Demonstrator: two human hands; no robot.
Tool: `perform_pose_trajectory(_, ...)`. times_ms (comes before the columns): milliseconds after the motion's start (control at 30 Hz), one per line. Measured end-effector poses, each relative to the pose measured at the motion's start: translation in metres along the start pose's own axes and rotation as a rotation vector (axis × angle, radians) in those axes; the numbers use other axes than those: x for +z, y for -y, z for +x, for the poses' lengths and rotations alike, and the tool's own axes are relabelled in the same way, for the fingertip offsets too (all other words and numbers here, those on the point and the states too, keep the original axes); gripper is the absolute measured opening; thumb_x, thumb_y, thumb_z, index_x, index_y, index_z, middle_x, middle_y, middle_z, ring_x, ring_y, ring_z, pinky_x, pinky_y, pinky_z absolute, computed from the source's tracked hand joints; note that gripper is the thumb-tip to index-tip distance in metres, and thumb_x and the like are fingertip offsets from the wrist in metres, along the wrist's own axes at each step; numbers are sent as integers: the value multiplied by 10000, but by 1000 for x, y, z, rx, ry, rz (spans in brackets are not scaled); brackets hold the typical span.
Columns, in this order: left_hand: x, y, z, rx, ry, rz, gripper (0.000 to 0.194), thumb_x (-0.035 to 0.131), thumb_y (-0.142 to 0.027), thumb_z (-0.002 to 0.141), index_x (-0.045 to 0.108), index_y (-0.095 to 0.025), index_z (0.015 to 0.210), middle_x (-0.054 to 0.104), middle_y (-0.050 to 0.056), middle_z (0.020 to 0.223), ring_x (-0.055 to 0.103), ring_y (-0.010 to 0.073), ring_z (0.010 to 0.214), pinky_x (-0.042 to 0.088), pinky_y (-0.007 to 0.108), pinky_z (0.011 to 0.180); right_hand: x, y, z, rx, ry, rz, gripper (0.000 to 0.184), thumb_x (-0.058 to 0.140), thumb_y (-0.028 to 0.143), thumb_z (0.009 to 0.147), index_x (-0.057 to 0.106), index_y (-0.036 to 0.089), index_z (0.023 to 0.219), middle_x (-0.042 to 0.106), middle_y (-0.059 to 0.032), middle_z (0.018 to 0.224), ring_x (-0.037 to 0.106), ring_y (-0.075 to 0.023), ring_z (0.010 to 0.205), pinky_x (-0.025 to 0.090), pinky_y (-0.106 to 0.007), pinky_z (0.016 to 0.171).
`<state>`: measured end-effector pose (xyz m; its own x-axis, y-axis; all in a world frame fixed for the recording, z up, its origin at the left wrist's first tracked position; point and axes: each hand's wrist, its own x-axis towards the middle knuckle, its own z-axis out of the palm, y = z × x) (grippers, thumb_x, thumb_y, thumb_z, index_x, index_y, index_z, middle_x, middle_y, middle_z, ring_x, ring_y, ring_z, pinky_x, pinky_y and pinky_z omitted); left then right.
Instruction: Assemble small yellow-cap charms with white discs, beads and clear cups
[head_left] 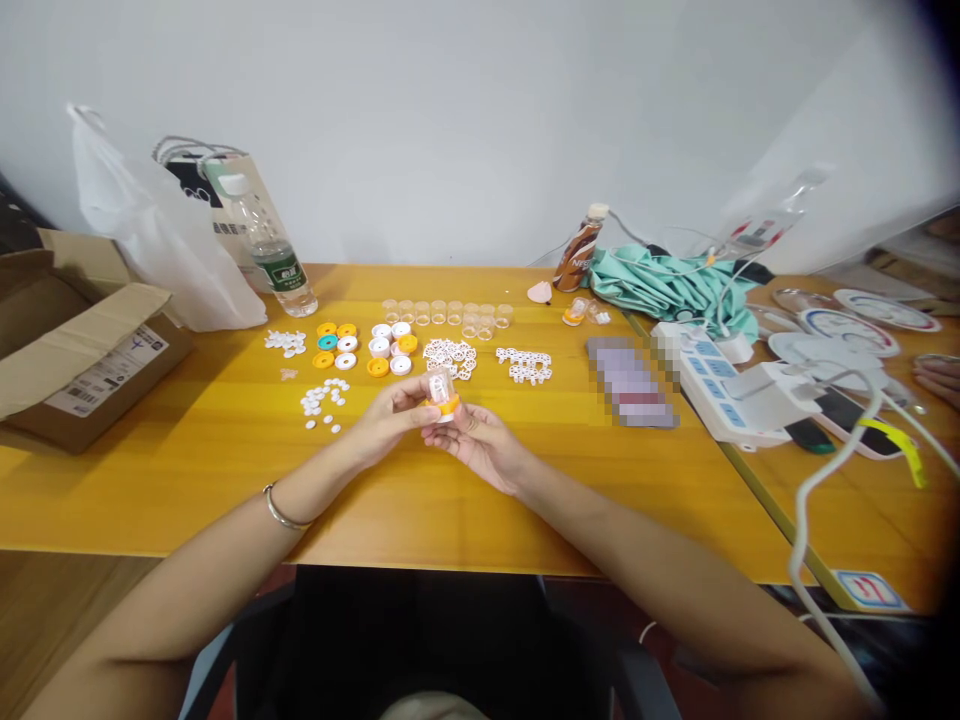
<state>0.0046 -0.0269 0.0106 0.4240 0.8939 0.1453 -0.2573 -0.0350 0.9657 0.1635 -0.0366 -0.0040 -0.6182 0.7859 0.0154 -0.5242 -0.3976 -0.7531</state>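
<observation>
Both hands meet over the middle of the desk (225, 450), a bit toward the front edge. Left hand (390, 415) & right hand (480, 440) together pinch a small clear vial with an orange cap (442, 392): left fingers on its upper part, right fingers at the cap end underneath. Vial is off the desk, roughly upright. Bracelet (279, 512) on left wrist.

Behind the hands, toward the back edge: row of empty clear vials (446, 312), group of orange, teal & white caps (365, 347), piles of small white rings (450, 357) and white pieces (525, 365). White discs (324, 400) just left of the hands. Water bottle (262, 240) & white bag (150, 230) at back left corner, cardboard box (75, 350) on left edge. Power strip (720, 385) on right edge.
</observation>
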Motion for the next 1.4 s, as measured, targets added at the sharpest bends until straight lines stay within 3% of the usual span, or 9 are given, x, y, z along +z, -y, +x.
perform_pose_trajectory(200, 2, -1, -1, -24, 38, -5, 293, 699, -338, 709, 658, -133, 914, 629, 40, 795, 506, 84, 555, 416, 227, 554, -1, 0, 1, 40, 67, 97, 295, 731, 395, 696, 672, 151, 851, 680, -32, 807, 621, -104, 787, 477, -209, 780)
perform_pose_trajectory(433, -2, 2, -1, -23, 89, 11, 328, 672, -376, 737, 638, -128, 949, 632, 44, 781, 547, 93, 578, 453, 197, 528, -1, 1, 1, 62, 94, 94, 309, 735, 402, 686, 658, 155, 855, 678, -31, 803, 622, -119, 788, 481, -231, 787)
perform_pose_trajectory(533, -3, 7, 1, 72, -52, 188, 328, 660, -339, 757, 625, -145, 1019, 660, 74, 937, 615, 156, 823, 504, 260, 739, -3, 5, 4, 21, -16, -2, 297, 683, 426, 733, 645, 170, 879, 673, -30, 826, 618, -123, 783, 477, -257, 800)
perform_pose_trajectory(633, -1, 14, 2, 218, -179, 509, 345, 648, -284, 770, 606, -162, 1090, 630, 97, 1122, 583, 203, 1029, 445, 349, 937, -9, 10, 7, -92, -223, -212, 304, 694, 397, 721, 612, 205, 941, 662, -12, 881, 606, -109, 755, 475, -262, 768)
perform_pose_trajectory(733, 0, 19, 3, 328, -173, 792, 357, 600, -269, 806, 584, -178, 1151, 605, 96, 1195, 561, 219, 1100, 415, 387, 990, -14, 14, 10, -209, -330, -444, 335, 735, 352, 669, 594, 221, 943, 648, 0, 875, 605, -114, 768, 472, -271, 766)
perform_pose_trajectory(867, -1, 21, 2, 392, -133, 936, 350, 533, -242, 846, 562, -190, 1191, 608, 91, 1194, 576, 211, 1088, 445, 378, 967, -13, 15, 12, -270, -322, -569, 298, 733, 326, 651, 606, 223, 900, 645, -8, 919, 605, -124, 804, 472, -298, 814)
perform_pose_trajectory(1133, 0, 22, -1, 406, -145, 1025, 529, 542, -277, 851, 371, -238, 1350, 483, 109, 1321, 470, 229, 1211, 400, 423, 1014, -12, 18, 15, -176, -392, -274, 238, 694, 250, 671, 625, 235, 897, 661, 15, 885, 614, -108, 807, 490, -273, 823)
perform_pose_trajectory(1267, -4, 20, -2, 428, -179, 1023, 438, 524, -270, 860, 435, -242, 1288, 504, 98, 1264, 494, 213, 1158, 476, 380, 917, -25, 33, 18, -186, -393, -126, 243, 678, 243, 686, 619, 245, 922, 655, 33, 901, 622, -90, 826, 499, -229, 840)
perform_pose_trajectory(1400, -3, 17, -4, 436, -148, 1038, 369, 504, -261, 870, 475, -229, 1237, 513, 94, 1240, 492, 210, 1156, 477, 378, 919, -43, 50, 25, -296, -486, -205, 293, 718, 246, 638, 573, 242, 893, 637, 43, 871, 642, -99, 799, 515, -231, 806)
